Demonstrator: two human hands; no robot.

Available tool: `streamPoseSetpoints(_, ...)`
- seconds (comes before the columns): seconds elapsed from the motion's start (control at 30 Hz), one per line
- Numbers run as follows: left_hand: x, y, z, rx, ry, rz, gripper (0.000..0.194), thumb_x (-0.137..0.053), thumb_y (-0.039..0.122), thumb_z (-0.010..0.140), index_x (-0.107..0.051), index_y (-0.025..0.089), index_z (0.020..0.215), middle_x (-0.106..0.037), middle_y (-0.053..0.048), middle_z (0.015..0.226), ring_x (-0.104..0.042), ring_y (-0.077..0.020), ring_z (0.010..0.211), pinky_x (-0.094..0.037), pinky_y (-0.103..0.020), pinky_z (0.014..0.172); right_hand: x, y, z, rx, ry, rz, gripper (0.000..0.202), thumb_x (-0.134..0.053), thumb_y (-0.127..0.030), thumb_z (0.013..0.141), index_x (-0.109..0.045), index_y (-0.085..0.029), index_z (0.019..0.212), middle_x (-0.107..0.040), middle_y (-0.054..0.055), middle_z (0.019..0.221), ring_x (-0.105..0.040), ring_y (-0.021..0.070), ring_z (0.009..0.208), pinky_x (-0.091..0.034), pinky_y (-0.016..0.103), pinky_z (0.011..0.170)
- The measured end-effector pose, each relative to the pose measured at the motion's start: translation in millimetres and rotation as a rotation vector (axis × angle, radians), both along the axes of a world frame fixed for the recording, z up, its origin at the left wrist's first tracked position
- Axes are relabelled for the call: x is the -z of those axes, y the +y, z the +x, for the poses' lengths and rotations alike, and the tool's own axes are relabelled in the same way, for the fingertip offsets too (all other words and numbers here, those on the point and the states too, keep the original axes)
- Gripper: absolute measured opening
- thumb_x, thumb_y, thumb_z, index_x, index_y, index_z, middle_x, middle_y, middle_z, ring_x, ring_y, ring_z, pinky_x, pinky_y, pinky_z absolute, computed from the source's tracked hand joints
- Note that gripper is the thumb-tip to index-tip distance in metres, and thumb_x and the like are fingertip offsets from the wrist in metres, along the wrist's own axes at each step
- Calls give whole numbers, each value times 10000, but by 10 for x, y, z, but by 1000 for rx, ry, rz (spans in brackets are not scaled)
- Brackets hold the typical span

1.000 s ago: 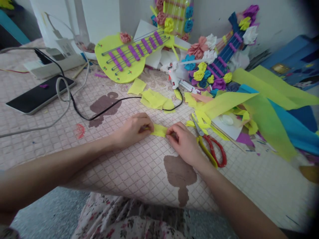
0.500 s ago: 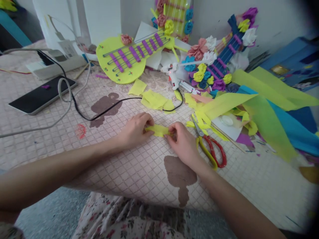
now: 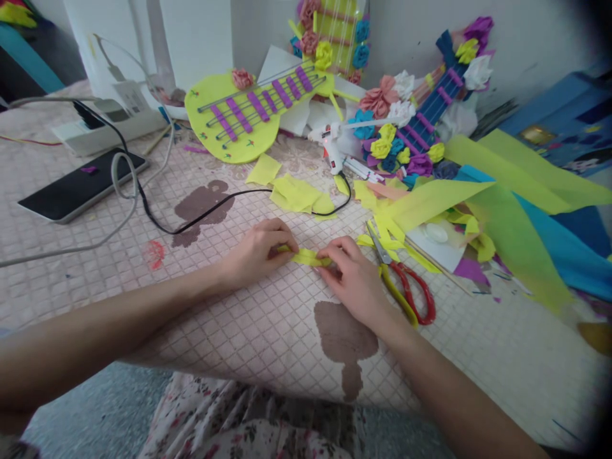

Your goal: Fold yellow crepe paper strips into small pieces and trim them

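A narrow folded strip of yellow crepe paper (image 3: 307, 257) stretches between my two hands, just above or on the quilted tablecloth. My left hand (image 3: 261, 250) pinches its left end between thumb and fingers. At the other end, my right hand (image 3: 351, 274) has its fingertips closed on the strip. Right of that hand lies a pair of scissors (image 3: 399, 277) with red and yellow handles, blades pointing away from me. Beyond my hands rest several cut yellow paper pieces (image 3: 294, 191), partly overlapping.
A white glue gun (image 3: 333, 150) stands behind the paper pieces, its black cord (image 3: 205, 217) running left. A yellow paper guitar (image 3: 232, 121) and a flower-covered blue one (image 3: 430, 108) lean at the back. A dark phone (image 3: 81, 185) lies left; crepe sheets (image 3: 516, 223) heap up at right.
The yellow paper between my hands has gone from a wider flat piece to a narrower folded strip. My fingers have shifted slightly along it; the things around lie as before.
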State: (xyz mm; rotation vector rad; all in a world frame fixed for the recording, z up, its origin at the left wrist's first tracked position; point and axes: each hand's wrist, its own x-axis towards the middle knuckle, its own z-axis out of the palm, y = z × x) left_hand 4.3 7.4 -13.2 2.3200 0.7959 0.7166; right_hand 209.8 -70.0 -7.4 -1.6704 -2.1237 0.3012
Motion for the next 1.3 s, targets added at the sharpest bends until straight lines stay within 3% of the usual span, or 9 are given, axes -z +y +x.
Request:
streamPoseSetpoints(0.23, 3, 25, -27, 22, 0, 8, 182, -512, 82, 827, -677, 149, 861, -589, -60, 915, -563, -155, 848, -482, -282, 750, 7, 17, 39, -94, -53, 60, 117, -538, -155, 892, -617, -204, 963, -602, 52, 1007, -607, 193, 920, -499, 314, 773)
streamPoseSetpoints(0.37, -10, 37, -49, 33, 17, 19, 174, -519, 93, 827, -681, 146, 859, -591, -64, 912, -568, -156, 841, -482, -292, 760, -6, 14, 31, -88, -67, 70, 169, -529, -137, 893, -608, -192, 1032, -615, 64, 1031, -606, 201, 935, -503, 319, 767)
streamPoseSetpoints(0.53, -19, 51, -62, 43, 15, 38, 163, -512, 121, 845, -672, 148, 859, -591, -65, 913, -573, -155, 845, -481, -289, 769, -11, 22, 55, -152, -62, 90, 123, -524, -164, 904, -637, -193, 940, -625, 60, 1034, -603, 191, 929, -505, 316, 771)
streamPoseSetpoints(0.73, -27, 87, -96, 120, 110, 127, 132, -652, 221, 792, -655, 162, 910, -602, -58, 953, -569, -179, 879, -457, -323, 812, -16, 39, 124, -213, -119, 132, 147, -508, -161, 907, -643, -195, 953, -649, 65, 1041, -595, 203, 969, -512, 338, 794)
streamPoseSetpoints(1.07, -7, 99, -90, 136, 94, 214, 120, -523, 176, 886, -639, 147, 898, -617, -69, 940, -575, -171, 870, -462, -319, 807, 23, 52, 105, -163, -41, 145, 183, -459, -155, 913, -630, -218, 934, -649, 59, 997, -605, 199, 936, -507, 343, 779)
streamPoseSetpoints(1.3, 16, 93, -74, 147, 77, 243, 144, -595, 162, 838, -613, 161, 981, -593, -70, 1017, -562, -188, 948, -453, -333, 857, 24, 54, 81, -110, 0, 91, 136, -470, -148, 895, -594, -193, 925, -636, 62, 978, -606, 202, 920, -501, 346, 807)
